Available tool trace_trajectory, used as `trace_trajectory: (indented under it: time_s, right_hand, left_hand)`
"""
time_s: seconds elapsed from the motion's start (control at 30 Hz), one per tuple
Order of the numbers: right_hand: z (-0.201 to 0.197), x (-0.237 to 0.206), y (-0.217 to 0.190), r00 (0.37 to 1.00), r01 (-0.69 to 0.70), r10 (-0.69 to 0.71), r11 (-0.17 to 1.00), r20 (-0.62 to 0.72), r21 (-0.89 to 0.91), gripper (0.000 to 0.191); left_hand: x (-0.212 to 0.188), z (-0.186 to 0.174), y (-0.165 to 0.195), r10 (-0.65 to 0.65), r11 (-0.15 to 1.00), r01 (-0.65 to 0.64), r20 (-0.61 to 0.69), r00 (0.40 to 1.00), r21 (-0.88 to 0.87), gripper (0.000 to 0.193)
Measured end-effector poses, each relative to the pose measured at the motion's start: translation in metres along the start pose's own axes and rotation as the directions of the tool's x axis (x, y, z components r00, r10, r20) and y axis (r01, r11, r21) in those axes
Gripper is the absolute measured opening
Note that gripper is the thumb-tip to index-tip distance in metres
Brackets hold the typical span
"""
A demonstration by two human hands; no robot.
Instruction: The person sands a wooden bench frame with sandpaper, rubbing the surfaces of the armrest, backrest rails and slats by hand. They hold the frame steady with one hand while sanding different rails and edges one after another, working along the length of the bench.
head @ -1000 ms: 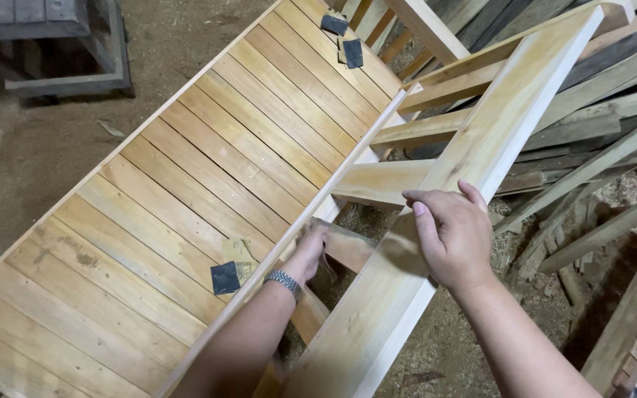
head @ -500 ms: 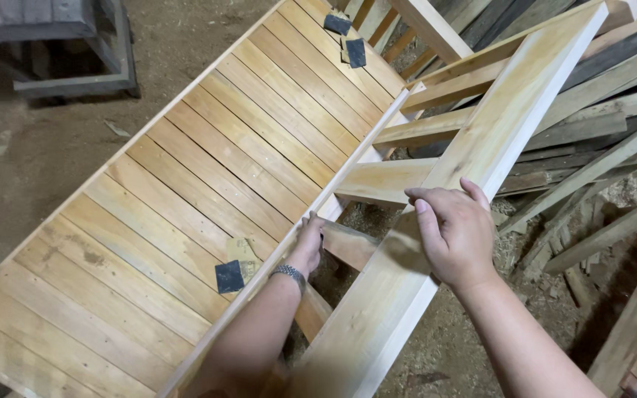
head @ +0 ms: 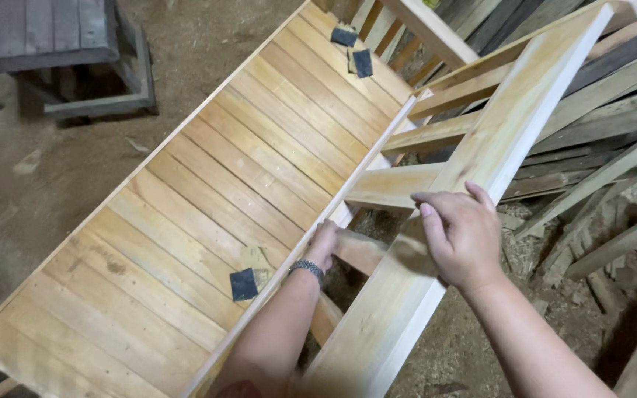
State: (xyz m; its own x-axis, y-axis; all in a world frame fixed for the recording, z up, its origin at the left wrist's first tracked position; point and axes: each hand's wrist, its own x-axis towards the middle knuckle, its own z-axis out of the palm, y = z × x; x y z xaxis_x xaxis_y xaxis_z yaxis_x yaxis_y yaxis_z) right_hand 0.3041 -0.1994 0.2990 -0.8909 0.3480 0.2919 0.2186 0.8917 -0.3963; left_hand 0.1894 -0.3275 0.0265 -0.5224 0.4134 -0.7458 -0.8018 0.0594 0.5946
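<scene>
Hands steadying a wooden frame

Left hand (head: 324, 243) grips a crosspiece (head: 359, 250); right hand (head: 462, 236) lies spread, pressing the side rail (head: 495, 140); keep pressure even.

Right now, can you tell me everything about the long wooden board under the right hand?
The long board is pale, smooth, bare wood with a white edge, running slantwise from near the camera up to the far right. It forms the outer rail of a frame; cross rungs join it to the slatted panel. The right hand lies flat on its top face. The left hand is on a rung beside it.
</scene>
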Motion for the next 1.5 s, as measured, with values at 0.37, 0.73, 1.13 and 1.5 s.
trace_trajectory:
  time_s: [0.37,0.73,1.13,1.5]
  right_hand:
    - [-0.002,0.000,0.000,1.000,0.002,-0.002,1.000,0.015,0.003,0.027]
    - [0.003,0.002,0.003,0.999,0.021,-0.020,1.000,-0.034,0.001,0.026]
    - [0.001,0.001,0.001,1.000,0.015,-0.015,1.000,-0.009,0.003,0.027]
    - [-0.003,-0.001,0.002,1.000,0.016,-0.016,1.000,0.012,-0.001,0.028]
  left_hand:
    - [-0.007,-0.001,-0.007,0.079,0.851,-0.133,0.126,0.989,0.509,0.068]
    - [-0.011,0.006,-0.012,0.242,0.820,-0.359,0.298,0.923,0.446,0.068]
    - [0.003,0.000,0.006,0.114,0.618,-0.136,0.082,0.990,0.774,0.068]
    - [-0.037,0.013,-0.019,0.071,0.763,-0.270,0.338,0.939,0.588,0.069]
